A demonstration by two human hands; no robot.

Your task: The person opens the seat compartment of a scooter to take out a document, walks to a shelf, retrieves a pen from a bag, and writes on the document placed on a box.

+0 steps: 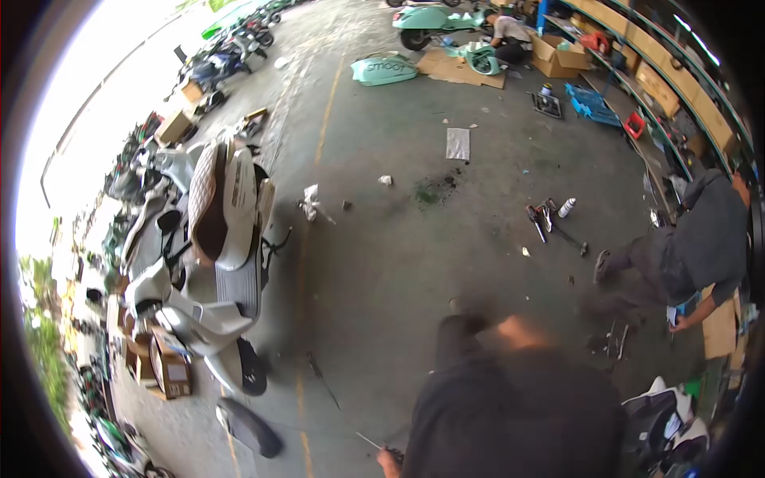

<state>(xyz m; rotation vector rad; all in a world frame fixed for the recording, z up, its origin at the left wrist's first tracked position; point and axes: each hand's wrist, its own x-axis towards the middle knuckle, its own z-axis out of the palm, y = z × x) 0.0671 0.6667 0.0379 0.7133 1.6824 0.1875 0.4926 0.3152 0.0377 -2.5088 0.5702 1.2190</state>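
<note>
At the bottom edge, partly cut off, my left hand (389, 462) is closed around the dark handle of a thin screwdriver (368, 440). Its metal shaft points up and left over the concrete floor. My dark-clothed body (518, 414) fills the bottom middle. Beyond it a skin-toned blur, which seems to be my right hand (522, 331), is smeared beside a dark blurred shape; its fingers cannot be made out. Left of my left hand a dark curved scooter part (249, 428) lies on the floor. A thin dark strip (323, 381) lies farther ahead.
A white scooter (231, 231) stands at left, near a cardboard box (169, 370). Hand tools (538, 223) and a spray can (566, 207) lie ahead right. A co-worker (701, 239) is close at right; another person (510, 36) crouches by a mint scooter (434, 20). Shelves (669, 48) line the right.
</note>
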